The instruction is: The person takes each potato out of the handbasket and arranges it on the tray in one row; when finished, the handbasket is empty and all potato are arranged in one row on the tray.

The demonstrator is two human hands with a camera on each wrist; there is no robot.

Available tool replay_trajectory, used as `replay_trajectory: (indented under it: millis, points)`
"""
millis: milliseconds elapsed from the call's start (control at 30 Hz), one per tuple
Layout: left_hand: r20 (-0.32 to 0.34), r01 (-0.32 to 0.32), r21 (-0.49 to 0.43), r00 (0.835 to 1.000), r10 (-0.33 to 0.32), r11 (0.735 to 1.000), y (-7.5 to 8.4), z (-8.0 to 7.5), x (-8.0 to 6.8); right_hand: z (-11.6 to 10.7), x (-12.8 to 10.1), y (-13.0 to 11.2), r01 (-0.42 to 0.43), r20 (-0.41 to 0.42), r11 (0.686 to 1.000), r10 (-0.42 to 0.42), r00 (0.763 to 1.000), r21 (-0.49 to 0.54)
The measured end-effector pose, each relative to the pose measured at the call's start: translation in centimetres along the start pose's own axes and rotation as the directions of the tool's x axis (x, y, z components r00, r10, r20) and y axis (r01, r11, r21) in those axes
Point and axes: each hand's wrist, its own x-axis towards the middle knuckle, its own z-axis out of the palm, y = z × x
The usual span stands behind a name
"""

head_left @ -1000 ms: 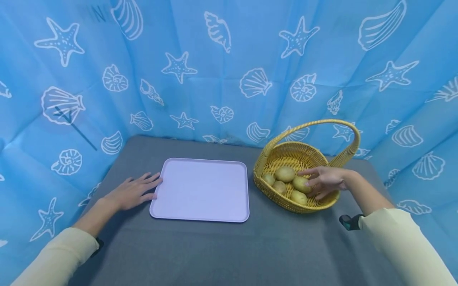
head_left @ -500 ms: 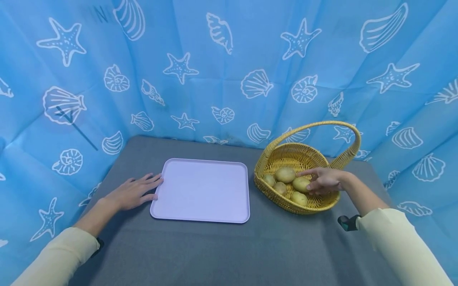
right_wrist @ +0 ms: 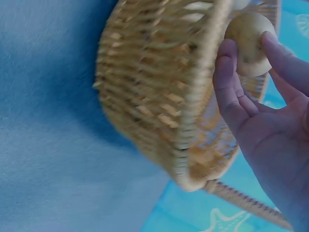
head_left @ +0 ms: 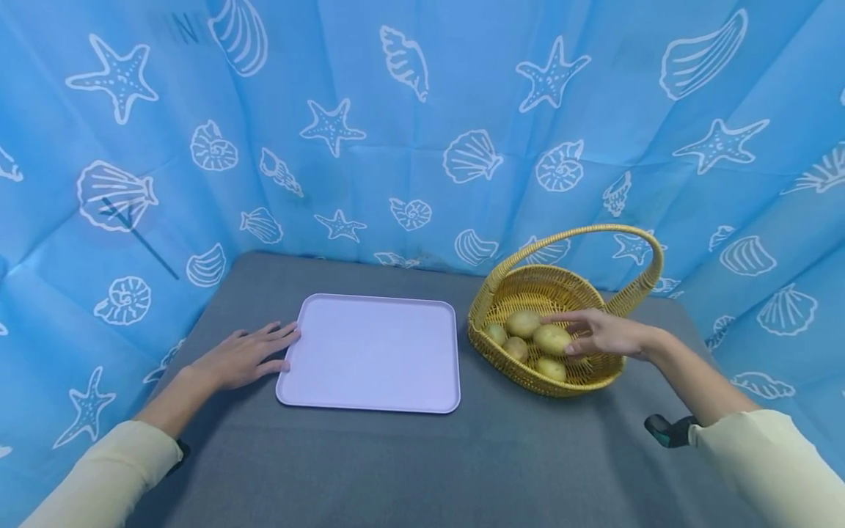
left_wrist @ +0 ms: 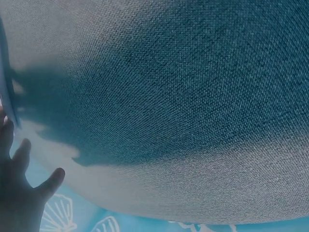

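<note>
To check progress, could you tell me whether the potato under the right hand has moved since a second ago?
Yes. The potato, gripped by the right hand, has risen slightly and shifted left, toward the neighbouring potato, inside the wicker basket.

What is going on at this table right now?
A person's right hand grips one potato inside the yellow wicker basket, with three more potatoes lying in it. The left hand rests flat on the grey table, fingertips against the left edge of the lilac tray, which has nothing on it.
</note>
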Motion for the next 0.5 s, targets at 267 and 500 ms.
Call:
replay_trajectory:
  millis: [267,500]
  points:
    - [-0.003,-0.01,0.0,1.0,0.01,1.0,-0.2,0.1,0.0,1.3,-0.6,-3.7,0.122,-0.04,0.988,-0.126,0.991,-0.098]
    - [-0.011,-0.015,0.012,1.0,0.015,1.0,-0.6,0.5,0.2,3.9,1.3,-6.2,0.241,0.057,0.962,-0.236,0.97,-0.125]
